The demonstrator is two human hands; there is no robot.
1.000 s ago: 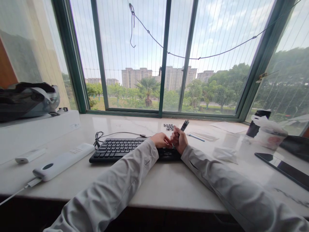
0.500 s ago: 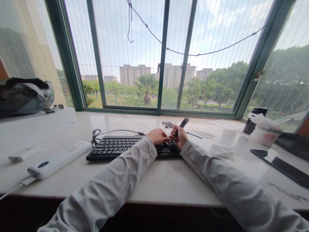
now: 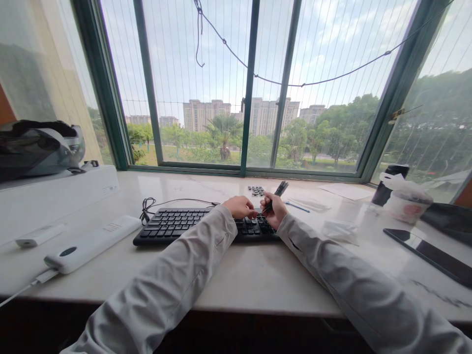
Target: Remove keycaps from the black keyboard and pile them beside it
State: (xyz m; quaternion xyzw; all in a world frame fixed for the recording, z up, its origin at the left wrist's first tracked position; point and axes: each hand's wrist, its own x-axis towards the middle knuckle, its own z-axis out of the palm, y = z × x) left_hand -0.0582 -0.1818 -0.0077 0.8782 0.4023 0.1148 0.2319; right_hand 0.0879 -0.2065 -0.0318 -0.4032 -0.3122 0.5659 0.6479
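A black keyboard (image 3: 177, 223) lies on the pale counter, its right end under both my hands. In my right hand (image 3: 275, 211) is a black-handled keycap puller (image 3: 282, 189), its upper end tilted to the right and thin wires showing at the lower end. The fingers are wrapped round its handle, above the number-pad side where keycaps are off. My left hand (image 3: 239, 207) is just left of it, fingertips pinched close to the wires; whatever they hold is too small to make out. Loose black keycaps (image 3: 256, 191) lie in rows behind the keyboard.
A blue stick-like tool (image 3: 298, 206) and clear plastic packaging (image 3: 341, 230) lie to the right, with a dark phone (image 3: 429, 253) beyond. On the left are a white power bank (image 3: 92, 243), a white box (image 3: 92, 187) and a coiled cable (image 3: 147, 209).
My left hand has drawn slightly left, widening the gap to the right hand. The puller's lower end has shifted a little; the keyboard stays in place.
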